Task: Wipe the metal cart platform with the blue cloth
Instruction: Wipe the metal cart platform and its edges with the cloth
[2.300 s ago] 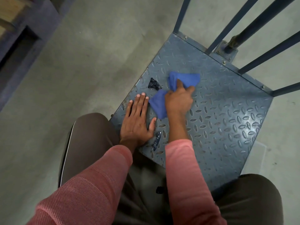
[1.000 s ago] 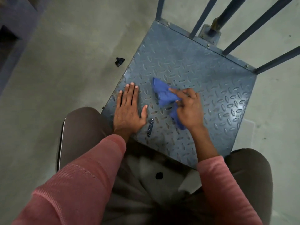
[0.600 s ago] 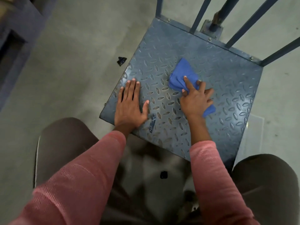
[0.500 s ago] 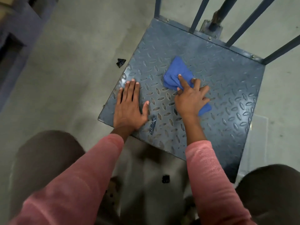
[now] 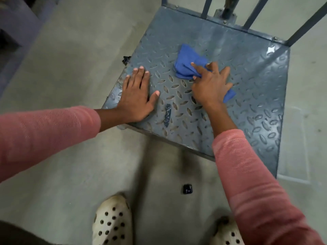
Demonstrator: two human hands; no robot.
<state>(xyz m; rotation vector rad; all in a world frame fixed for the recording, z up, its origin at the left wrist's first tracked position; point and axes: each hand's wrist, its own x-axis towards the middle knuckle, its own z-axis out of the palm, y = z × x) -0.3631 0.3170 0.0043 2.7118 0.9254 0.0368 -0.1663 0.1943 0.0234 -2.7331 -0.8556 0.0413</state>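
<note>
The metal cart platform [image 5: 247, 76] is a grey-blue tread plate low on the floor. A crumpled blue cloth [image 5: 185, 62] lies near its middle. My right hand [image 5: 210, 84] presses down on the cloth with spread fingers, and a corner of cloth sticks out under the palm's right side. My left hand [image 5: 138, 96] lies flat, fingers straight, on the platform's near left corner, holding nothing.
A dark crumpled strip [image 5: 167, 113] lies on the plate between my hands. One black scrap [image 5: 126, 59] sits off the platform's left edge, another [image 5: 187, 188] on the concrete floor near my white perforated shoes [image 5: 113, 221]. Upright bars [image 5: 256, 11] line the far edge.
My right hand slid the cloth from the left side toward the middle of the plate. The black scrap went off the left edge. My left hand stayed put. The view pulled back, showing my shoes.
</note>
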